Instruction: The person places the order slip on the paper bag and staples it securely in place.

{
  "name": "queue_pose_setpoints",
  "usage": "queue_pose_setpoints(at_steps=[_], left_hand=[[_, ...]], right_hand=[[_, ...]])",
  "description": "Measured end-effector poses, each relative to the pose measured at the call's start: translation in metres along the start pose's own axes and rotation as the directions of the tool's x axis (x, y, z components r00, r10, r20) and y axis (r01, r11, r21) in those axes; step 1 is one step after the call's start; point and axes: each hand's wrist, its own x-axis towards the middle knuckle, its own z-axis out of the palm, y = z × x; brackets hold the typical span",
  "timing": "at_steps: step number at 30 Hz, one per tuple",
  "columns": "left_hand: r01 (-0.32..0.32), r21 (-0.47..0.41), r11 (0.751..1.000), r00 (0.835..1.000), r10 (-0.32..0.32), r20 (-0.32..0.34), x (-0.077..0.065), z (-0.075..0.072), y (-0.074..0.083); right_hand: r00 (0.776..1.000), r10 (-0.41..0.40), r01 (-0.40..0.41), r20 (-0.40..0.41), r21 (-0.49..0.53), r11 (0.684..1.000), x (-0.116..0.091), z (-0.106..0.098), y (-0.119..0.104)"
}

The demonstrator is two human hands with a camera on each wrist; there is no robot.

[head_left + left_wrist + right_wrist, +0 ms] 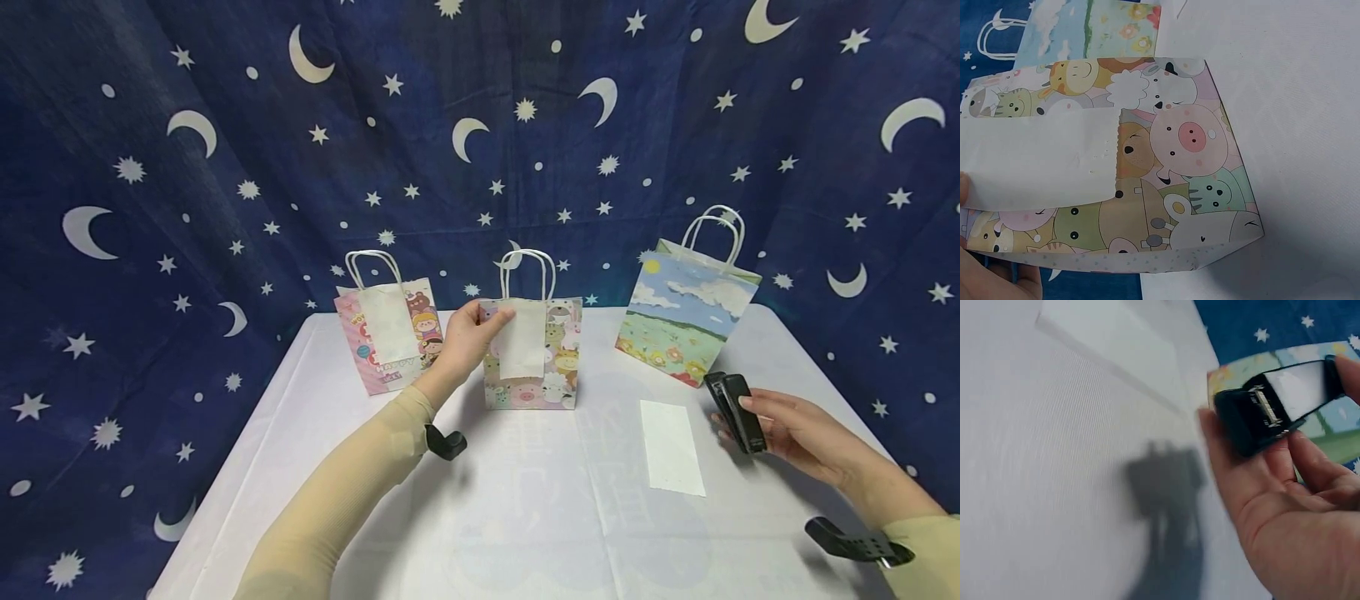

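At the middle of the table stands a paper gift bag (563, 354) with cartoon animals and white handles. My left hand (467, 335) pinches its upper left edge, thumb over a white paper slip (522, 342) that lies against the bag's front. In the left wrist view the slip (1041, 159) covers part of the animal print (1191, 137), and fingers show behind the bag. My right hand (802, 429) holds a black stapler (738, 412) above the right side of the table. Seen from the right wrist, the stapler (1272, 403) sits between thumb and fingers.
A pink cartoon bag (360, 350) with a white slip (390, 323) on its front stands at left. At right, a landscape-print bag (682, 308) stands turned at an angle. Another white slip (672, 447) lies flat on the white-covered table (525, 517). A starry blue cloth (420, 150) hangs behind.
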Motion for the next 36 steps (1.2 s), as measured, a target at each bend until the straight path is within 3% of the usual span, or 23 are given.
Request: queue_pose_setpoints(at_steps=[2, 4, 9, 15, 30, 36], left_hand=[[-0.001, -0.001, 1.0, 1.0, 0.001, 0.001, 0.0, 0.0, 0.0], [-0.001, 0.0, 1.0, 1.0, 0.001, 0.001, 0.0, 0.0, 0.0], [0.002, 0.008, 1.0, 1.0, -0.002, -0.004, 0.0, 0.0, 0.0], [0.001, 0.009, 1.0, 1.0, -0.001, -0.003, 0.001, 0.0, 0.001], [-0.004, 0.013, 1.0, 1.0, 0.004, 0.0, 0.0, 0.0, -0.001], [-0.004, 0.007, 1.0, 1.0, 0.004, 0.001, 0.0, 0.0, 0.0]], right_hand=[[0.992, -0.066, 0.041, 0.106, 0.222, 0.974, 0.002, 0.002, -0.001], [0.981, -0.106, 0.044, 0.163, 0.343, 0.938, 0.003, 0.006, -0.003], [0.966, -0.165, 0.079, 0.201, 0.377, 0.923, 0.009, 0.019, -0.011], [0.893, -0.266, 0.111, 0.364, 0.395, 0.912, 0.023, 0.034, -0.02], [0.964, -0.22, 0.197, 0.15, 0.152, 0.969, 0.045, 0.075, -0.066], [0.976, -0.207, 0.207, 0.071, 0.002, 0.978, 0.054, 0.09, -0.091]])
